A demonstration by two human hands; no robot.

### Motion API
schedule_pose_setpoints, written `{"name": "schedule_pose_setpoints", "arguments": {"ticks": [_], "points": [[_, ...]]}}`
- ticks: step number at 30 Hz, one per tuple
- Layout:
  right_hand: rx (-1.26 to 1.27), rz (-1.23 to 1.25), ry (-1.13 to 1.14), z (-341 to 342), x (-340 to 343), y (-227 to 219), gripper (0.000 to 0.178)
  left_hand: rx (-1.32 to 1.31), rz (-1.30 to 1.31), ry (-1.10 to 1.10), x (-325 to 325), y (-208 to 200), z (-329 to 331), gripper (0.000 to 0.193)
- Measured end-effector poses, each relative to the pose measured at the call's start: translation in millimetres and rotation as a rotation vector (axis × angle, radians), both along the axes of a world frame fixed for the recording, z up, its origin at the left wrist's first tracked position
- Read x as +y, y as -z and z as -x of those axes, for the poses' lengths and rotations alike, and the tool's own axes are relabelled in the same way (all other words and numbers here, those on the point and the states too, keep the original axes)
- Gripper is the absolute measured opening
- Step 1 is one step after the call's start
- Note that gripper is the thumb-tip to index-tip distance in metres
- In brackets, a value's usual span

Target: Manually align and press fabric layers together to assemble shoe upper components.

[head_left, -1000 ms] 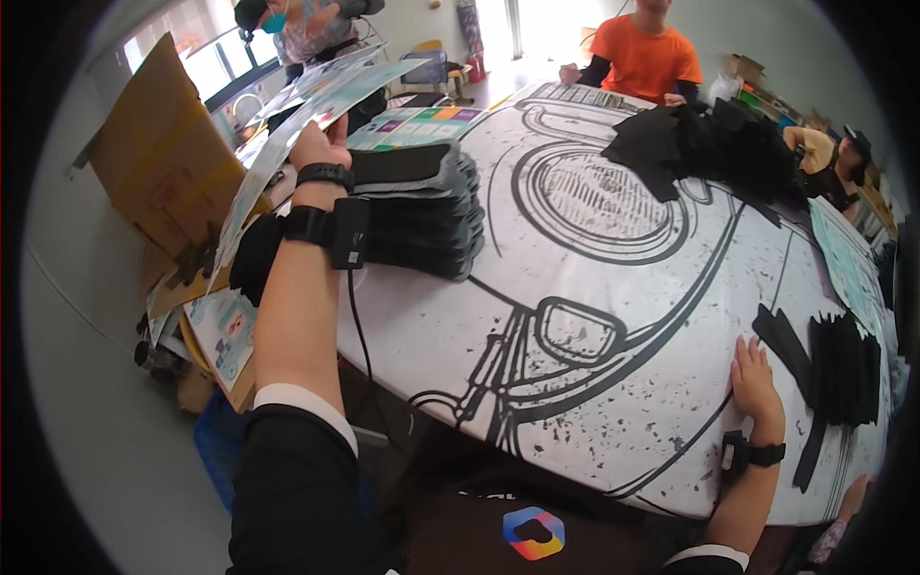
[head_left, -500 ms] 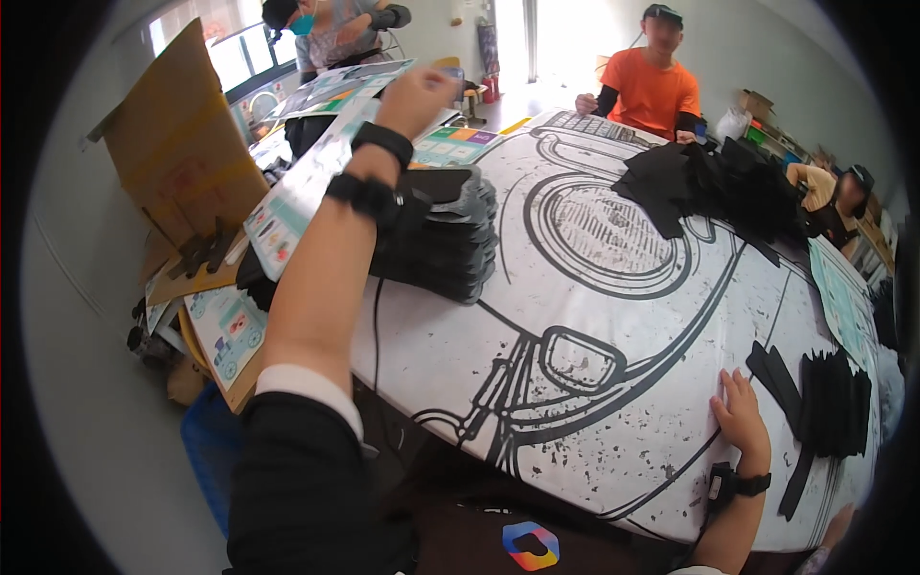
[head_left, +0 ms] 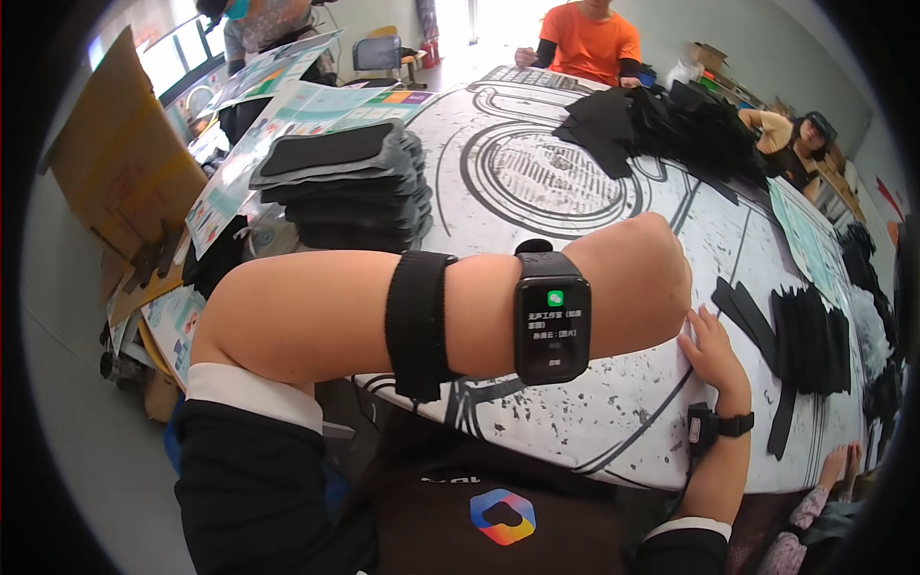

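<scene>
My left forearm reaches across the middle of the view, with a black strap (head_left: 419,321) and a lit smartwatch (head_left: 553,329) on it. My left hand (head_left: 634,281) is above the tabletop, its back toward me; its fingers are hidden. Below and to its right, my right hand (head_left: 717,356) lies open on the table, fingers stretched out, holding nothing. Just right of that hand are black fabric strips (head_left: 746,321) and a bundle of more strips (head_left: 812,337). Beyond my left forearm stands a tall stack of grey and black padded fabric pieces (head_left: 350,187).
A black fabric heap (head_left: 695,129) lies at the table's far right. The white tablecloth (head_left: 585,431) bears a black car drawing. Cardboard (head_left: 129,134) stands at left. A person in orange (head_left: 589,43) sits opposite; others are at upper left and right. Another person's hands (head_left: 841,467) show lower right.
My left hand has swung from beyond the padded stack rightward and nearer, its forearm now lying across the view. My right hand stays on the table. The whole view has shifted.
</scene>
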State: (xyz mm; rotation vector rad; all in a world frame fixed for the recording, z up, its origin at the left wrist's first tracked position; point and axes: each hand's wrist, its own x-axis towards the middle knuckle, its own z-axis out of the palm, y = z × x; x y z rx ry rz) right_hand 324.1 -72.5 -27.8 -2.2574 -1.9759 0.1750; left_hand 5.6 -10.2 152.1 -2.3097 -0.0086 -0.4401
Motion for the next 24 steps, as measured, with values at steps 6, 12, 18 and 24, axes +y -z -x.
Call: {"name": "schedule_pose_setpoints", "arguments": {"ticks": [6,12,18,24], "points": [[-0.014,-0.021,-0.056,-6,5,6,0.052,-0.025,0.020,0.016,-9,0,-17,0.010],[0.472,0.176,-0.242,14,-12,-41,0.047,0.016,0.411,0.087,-26,-13,-23,0.010],[1.408,-0.102,-1.284,39,-51,-92,0.031,0.502,1.993,0.371,-33,-30,-9,0.008],[1.684,-0.804,-0.503,55,-36,-75,0.047,-0.595,2.045,0.462,-12,50,-36,0.048]]}}
